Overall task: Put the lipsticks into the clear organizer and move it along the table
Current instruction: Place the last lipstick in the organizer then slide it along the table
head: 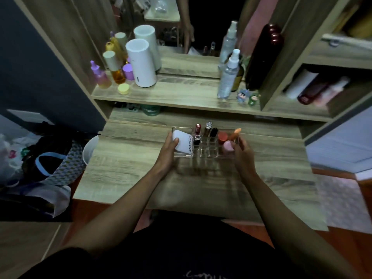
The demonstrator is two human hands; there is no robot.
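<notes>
The organizer (203,152) sits mid-bench (124,170), loaded with lipsticks (209,130), a white compact (182,143), a red jar (222,137) and a pink cap (228,147). The left hand (168,151) clasps its left end, thumb on the compact. The right hand (242,152) holds the right end, fingers curled. The shelf (161,93) behind carries a spray bottle (228,75) and a white cylinder (141,63); bags (46,158) lie on the floor to the left.
</notes>
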